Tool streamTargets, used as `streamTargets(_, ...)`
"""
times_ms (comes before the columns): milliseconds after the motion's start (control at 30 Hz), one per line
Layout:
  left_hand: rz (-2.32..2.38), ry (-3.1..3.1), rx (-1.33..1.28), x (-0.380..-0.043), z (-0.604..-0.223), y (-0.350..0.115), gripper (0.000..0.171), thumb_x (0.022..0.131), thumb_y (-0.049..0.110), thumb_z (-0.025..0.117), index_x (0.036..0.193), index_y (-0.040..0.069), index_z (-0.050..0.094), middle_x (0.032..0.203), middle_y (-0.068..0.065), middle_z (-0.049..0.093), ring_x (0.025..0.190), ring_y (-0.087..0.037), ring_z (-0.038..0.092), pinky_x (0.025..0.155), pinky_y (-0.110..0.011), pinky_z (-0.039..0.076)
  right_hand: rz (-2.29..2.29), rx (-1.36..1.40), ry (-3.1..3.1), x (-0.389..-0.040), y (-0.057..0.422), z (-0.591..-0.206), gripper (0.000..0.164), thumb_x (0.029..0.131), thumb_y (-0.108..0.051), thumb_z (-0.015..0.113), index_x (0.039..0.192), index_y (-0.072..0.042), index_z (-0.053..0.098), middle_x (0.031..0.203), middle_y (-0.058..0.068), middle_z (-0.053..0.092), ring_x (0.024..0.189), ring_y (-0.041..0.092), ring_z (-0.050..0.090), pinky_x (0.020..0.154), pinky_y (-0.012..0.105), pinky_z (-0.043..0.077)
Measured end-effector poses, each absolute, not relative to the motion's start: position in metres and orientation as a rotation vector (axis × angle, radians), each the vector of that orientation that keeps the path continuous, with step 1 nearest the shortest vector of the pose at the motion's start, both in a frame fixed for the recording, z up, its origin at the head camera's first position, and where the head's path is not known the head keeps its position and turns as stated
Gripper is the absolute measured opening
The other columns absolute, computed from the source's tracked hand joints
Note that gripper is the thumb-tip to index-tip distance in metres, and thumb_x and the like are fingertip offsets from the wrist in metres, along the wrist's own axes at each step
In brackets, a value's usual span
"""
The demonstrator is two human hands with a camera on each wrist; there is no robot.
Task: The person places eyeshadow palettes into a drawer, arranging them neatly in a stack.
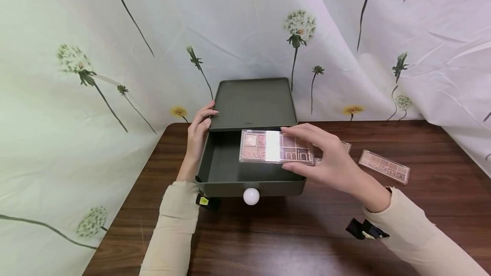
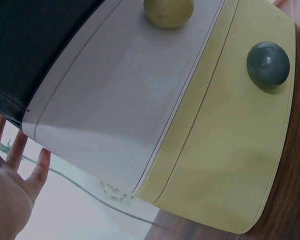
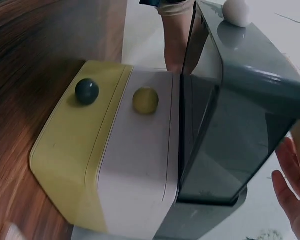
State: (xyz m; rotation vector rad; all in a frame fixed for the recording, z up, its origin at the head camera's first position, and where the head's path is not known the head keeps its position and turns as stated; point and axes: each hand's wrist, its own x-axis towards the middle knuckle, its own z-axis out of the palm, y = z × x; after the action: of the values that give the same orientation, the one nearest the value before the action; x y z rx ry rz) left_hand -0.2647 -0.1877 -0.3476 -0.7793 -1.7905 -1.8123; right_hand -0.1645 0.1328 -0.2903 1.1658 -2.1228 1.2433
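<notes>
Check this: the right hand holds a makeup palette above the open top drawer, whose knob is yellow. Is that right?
Not quite: the open top drawer has a white knob, as the head view shows. The right hand holds a makeup palette above that drawer.

Location: indoors, tabletop setting; looks like a makeshift recording corner with household goods. Home or studio: cannot be told. Evidence: creased, dandelion-printed cloth (image 1: 245,33) hangs behind the wood-grain table (image 1: 291,233) and along its left side, filling the view beyond it. Domestic signs: small stacked drawer unit (image 3: 140,150) in yellow, pale and dark grey-green, with round knobs (image 1: 251,196); makeup palettes (image 1: 384,166) on the wood. Recording sign: wrist-worn black devices (image 1: 358,228), one per arm.
</notes>
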Motion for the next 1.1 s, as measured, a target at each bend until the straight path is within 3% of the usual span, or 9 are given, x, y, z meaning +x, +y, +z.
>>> streamTargets(100,-1.812,-1.793,-0.774,-0.264,-0.347,-0.188,0.035,0.096,0.007,0.041,0.116,-0.018,0.055,0.145,-0.027,0.044,0.143,-0.033,0.031,0.115,-0.035,0.025,1.25,1.193,-2.136,-0.169,0.125,-0.29,0.066,0.071,-0.004,0.087,0.132,-0.004,0.062,0.124,0.005,0.064,0.105,0.017,0.06,0.086,0.021,0.045)
streamTargets(233,-1.82,-1.794,-0.766,-0.264,-0.347,-0.187,0.036,0.096,0.008,0.041,0.116,-0.017,0.056,0.146,-0.026,0.044,0.143,-0.032,0.032,0.114,-0.034,0.026,1.221,1.195,-2.2,-0.174,0.117,-0.288,0.063,0.074,-0.011,0.087,0.132,-0.006,0.062,0.124,0.0,0.064,0.109,0.015,0.061,0.094,0.026,0.046)
streamTargets(467,-1.841,-1.81,-0.751,-0.262,-0.346,-0.187,0.032,0.097,0.01,0.042,0.116,-0.004,0.064,0.148,-0.023,0.043,0.144,-0.029,0.031,0.115,-0.036,0.024,1.118,1.164,-2.406,-0.184,0.106,-0.284,0.06,0.081,-0.028,0.083,0.134,-0.01,0.062,0.122,-0.005,0.064,0.113,0.011,0.059,0.099,0.036,0.045)
streamTargets(867,-1.801,-1.838,-0.74,-0.263,-0.346,-0.187,0.035,0.097,0.01,0.041,0.117,-0.014,0.058,0.148,-0.023,0.043,0.144,-0.029,0.031,0.115,-0.038,0.024,0.942,1.167,-2.657,-0.194,0.097,-0.279,0.062,0.083,-0.039,0.079,0.135,-0.01,0.061,0.127,0.003,0.063,0.117,0.018,0.059,0.097,0.04,0.047)
streamTargets(1100,-1.8,-1.842,-0.739,-0.263,-0.346,-0.187,0.035,0.098,0.009,0.04,0.118,-0.016,0.056,0.148,-0.024,0.043,0.144,-0.031,0.03,0.115,-0.039,0.023,0.836,1.155,-2.77,-0.196,0.092,-0.274,0.063,0.085,-0.044,0.076,0.137,-0.012,0.061,0.126,0.001,0.063,0.106,0.016,0.061,0.089,0.04,0.049)
